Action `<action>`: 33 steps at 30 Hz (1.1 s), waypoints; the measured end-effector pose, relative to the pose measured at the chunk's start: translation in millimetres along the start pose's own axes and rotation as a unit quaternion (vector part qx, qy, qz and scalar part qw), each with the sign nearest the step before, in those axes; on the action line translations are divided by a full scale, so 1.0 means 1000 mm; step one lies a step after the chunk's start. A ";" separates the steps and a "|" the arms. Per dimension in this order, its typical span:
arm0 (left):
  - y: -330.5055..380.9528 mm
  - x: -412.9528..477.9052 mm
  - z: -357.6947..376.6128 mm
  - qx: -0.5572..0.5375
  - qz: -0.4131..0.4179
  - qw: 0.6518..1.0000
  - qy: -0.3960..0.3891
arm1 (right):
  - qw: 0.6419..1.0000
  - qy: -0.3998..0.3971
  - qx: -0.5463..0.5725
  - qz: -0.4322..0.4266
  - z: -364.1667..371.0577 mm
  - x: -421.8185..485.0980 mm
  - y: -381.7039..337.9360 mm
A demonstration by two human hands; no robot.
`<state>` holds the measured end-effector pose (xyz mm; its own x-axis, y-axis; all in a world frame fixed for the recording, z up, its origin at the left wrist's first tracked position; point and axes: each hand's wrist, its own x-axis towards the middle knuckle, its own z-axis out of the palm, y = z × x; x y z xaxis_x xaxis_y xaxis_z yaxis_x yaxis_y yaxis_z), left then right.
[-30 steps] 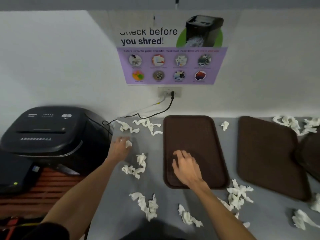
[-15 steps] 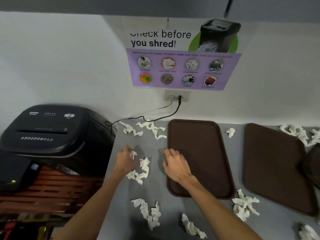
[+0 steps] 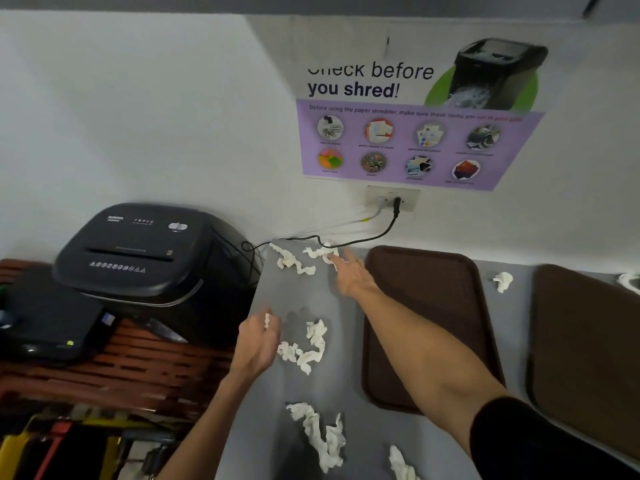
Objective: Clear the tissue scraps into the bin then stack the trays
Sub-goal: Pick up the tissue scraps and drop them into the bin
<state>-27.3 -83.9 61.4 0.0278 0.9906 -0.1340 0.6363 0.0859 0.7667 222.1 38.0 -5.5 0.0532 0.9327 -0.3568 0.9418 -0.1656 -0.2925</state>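
Note:
White tissue scraps lie scattered on the grey table (image 3: 311,296). My left hand (image 3: 258,341) is closed around a small tissue scrap (image 3: 267,320), just left of a twisted scrap (image 3: 308,348). My right hand (image 3: 349,271) reaches toward the far left corner, fingers spread, its tips at a scrap (image 3: 322,252) near the wall. Another scrap (image 3: 289,263) lies left of it. Two brown trays lie flat: one (image 3: 433,306) beside my right arm, another (image 3: 588,341) at the right edge.
A black paper shredder (image 3: 138,251) stands left of the table on a slatted wooden bench (image 3: 121,372), with a black device (image 3: 45,317) beside it. A black cord (image 3: 363,239) runs from the wall outlet (image 3: 393,199) across the table's back corner. More scraps (image 3: 318,434) lie near me.
My right hand left the tray's edge and stretched out to the far left corner scraps. The left hand stayed closed on its small scrap. The view swung left.

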 end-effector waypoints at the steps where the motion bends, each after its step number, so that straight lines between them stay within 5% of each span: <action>1: 0.000 -0.002 -0.003 0.003 -0.002 1.000 0.004 | 1.000 -0.008 -0.004 0.002 0.007 0.004 0.002; 9: 0.008 0.000 0.000 0.010 -0.005 1.000 0.007 | 0.998 0.065 0.008 -0.022 0.042 -0.054 -0.002; 13: 0.016 0.014 0.017 0.003 -0.012 1.000 -0.020 | 0.982 0.065 0.176 0.036 0.033 -0.084 0.000; 17: 0.031 0.023 0.039 -0.046 -0.011 0.997 -0.063 | 0.901 0.088 0.417 0.083 0.018 -0.117 0.008; 22: 0.061 0.006 0.067 -0.091 0.014 0.990 -0.102 | 0.740 0.072 0.660 0.108 0.006 -0.170 0.024; 33: 0.109 -0.075 0.148 -0.067 0.076 0.981 -0.166 | 0.756 0.104 0.638 0.104 -0.001 -0.306 0.136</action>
<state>153.7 -164.9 62.5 0.3781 0.9056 -0.1920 0.4984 -0.0243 0.8666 334.3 -270.1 64.4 0.3321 0.8523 -0.4042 -0.1738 -0.3658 -0.9143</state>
